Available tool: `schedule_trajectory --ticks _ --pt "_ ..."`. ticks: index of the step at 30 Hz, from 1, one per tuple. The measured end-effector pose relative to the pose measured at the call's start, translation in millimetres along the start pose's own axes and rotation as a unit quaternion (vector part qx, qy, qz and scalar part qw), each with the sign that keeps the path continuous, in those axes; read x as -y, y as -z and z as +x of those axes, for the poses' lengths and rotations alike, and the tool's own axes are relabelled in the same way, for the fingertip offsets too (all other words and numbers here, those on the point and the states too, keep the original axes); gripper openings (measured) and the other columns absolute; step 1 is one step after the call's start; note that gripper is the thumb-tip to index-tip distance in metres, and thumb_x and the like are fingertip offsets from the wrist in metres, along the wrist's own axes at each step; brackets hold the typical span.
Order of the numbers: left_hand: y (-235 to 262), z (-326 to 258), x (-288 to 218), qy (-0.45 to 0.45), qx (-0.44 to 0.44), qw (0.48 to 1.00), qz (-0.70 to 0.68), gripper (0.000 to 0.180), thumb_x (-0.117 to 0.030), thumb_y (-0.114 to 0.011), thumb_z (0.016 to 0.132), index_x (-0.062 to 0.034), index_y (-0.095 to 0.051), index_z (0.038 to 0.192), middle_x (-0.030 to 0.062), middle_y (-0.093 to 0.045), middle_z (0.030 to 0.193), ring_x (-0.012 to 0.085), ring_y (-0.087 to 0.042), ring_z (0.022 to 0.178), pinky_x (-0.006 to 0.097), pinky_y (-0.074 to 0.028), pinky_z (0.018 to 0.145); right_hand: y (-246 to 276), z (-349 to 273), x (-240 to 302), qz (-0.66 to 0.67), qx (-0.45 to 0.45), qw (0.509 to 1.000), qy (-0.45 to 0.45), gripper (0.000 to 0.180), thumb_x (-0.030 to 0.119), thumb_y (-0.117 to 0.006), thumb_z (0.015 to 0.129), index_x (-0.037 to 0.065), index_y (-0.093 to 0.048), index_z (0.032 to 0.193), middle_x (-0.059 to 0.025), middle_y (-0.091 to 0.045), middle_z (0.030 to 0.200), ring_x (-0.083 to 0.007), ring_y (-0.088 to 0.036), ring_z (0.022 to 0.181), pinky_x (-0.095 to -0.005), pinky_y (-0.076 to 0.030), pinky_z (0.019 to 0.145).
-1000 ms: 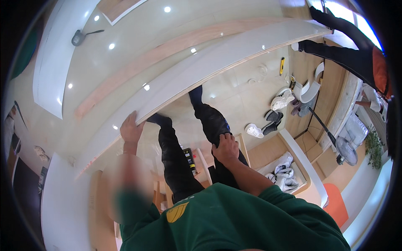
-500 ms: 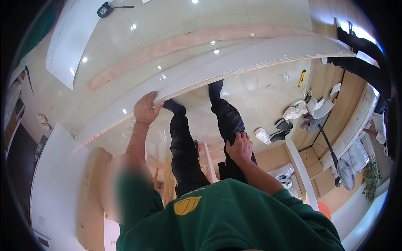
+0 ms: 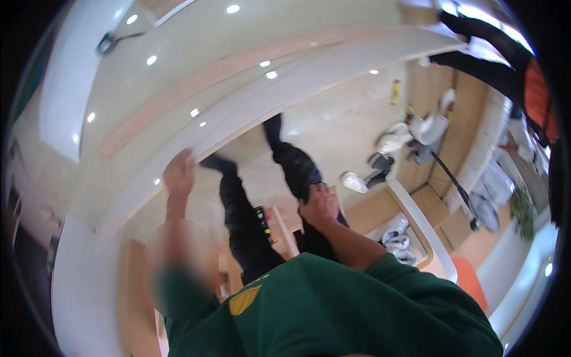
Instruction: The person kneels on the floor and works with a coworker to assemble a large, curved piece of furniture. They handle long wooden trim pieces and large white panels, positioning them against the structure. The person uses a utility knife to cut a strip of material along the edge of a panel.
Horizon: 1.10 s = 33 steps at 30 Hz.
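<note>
The fingers of my left hand (image 3: 179,172) are curled over the near edge of a long white panel (image 3: 309,83), clamped on it as far as the blur lets me judge. The panel runs from that grip up and away to the right, its far end near another person's dark sleeve (image 3: 482,35) at the upper right. My right hand (image 3: 318,205) lies on my right thigh (image 3: 297,172), fingers together and pressed on the dark trouser cloth, holding nothing.

I judge the work in hand is steadying the long panel at one point only. To do it well I would keep the left wrist under the edge, not behind it, and bring the right hand up to the same edge further along, so the panel cannot twist or sag between supports.

Outward from there: below the panel is pale glossy floor (image 3: 333,131) reflecting ceiling lights, with open room straight ahead. To the right it is crowded: white shoes (image 3: 355,181), a pale bucket (image 3: 431,128), a standing fan (image 3: 485,211) with its pole leaning across. A white curved rail (image 3: 425,229) and wooden boards lie by my right knee. A second white panel (image 3: 59,89) lies to the far left, well apart.
</note>
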<state>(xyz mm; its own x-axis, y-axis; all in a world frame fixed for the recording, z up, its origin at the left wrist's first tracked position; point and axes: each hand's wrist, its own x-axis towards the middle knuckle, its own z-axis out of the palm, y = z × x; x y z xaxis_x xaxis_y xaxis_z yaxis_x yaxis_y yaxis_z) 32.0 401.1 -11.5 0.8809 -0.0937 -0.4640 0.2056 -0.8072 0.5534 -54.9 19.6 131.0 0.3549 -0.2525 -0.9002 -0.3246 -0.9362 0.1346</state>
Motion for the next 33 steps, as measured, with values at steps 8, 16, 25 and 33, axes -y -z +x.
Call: schedule_trajectory --ticks 8,16,25,33 --pt "-13 -10 -12 -0.051 0.015 0.995 0.085 0.051 -0.029 -0.077 0.082 -0.0074 -0.064 0.126 0.0155 -0.069 0.122 0.0353 -0.067 0.109 0.044 -0.055 0.092 -5 -1 -9 0.032 -0.041 0.999 0.015 0.045 0.035 -0.070 0.081 0.004 -0.062 0.113 -0.0154 -0.059 0.117 -0.0337 -0.055 0.118 -0.0491 -0.046 0.096" --pt "-43 -25 8 -0.028 -0.014 0.992 0.121 0.046 -0.014 -0.075 0.078 -0.0093 -0.065 0.123 0.0149 -0.069 0.123 0.0336 -0.067 0.112 0.044 -0.056 0.093 -3 -3 -6 0.020 -0.055 0.998 0.025 0.041 0.031 -0.067 0.082 0.003 -0.064 0.111 -0.0136 -0.060 0.112 -0.0305 -0.057 0.112 -0.0463 -0.047 0.093" --pt "-42 -19 16 -0.007 -0.008 0.988 0.152 0.041 -0.011 -0.072 0.080 -0.0108 -0.066 0.121 0.0126 -0.070 0.121 0.0316 -0.069 0.107 0.042 -0.058 0.087 -8 -2 -7 0.019 -0.049 0.998 0.019 0.042 0.031 -0.066 0.082 0.003 -0.064 0.113 -0.0132 -0.060 0.113 -0.0302 -0.057 0.113 -0.0467 -0.047 0.094" --pt "-41 -17 12 0.000 -0.003 0.985 0.174 0.039 -0.013 -0.073 0.081 -0.0109 -0.067 0.120 0.0111 -0.070 0.121 0.0308 -0.069 0.106 0.041 -0.058 0.087 -11 -1 -10 0.023 -0.030 0.999 0.012 0.042 0.034 -0.068 0.083 0.004 -0.062 0.112 -0.0136 -0.059 0.115 -0.0311 -0.056 0.116 -0.0472 -0.047 0.095"
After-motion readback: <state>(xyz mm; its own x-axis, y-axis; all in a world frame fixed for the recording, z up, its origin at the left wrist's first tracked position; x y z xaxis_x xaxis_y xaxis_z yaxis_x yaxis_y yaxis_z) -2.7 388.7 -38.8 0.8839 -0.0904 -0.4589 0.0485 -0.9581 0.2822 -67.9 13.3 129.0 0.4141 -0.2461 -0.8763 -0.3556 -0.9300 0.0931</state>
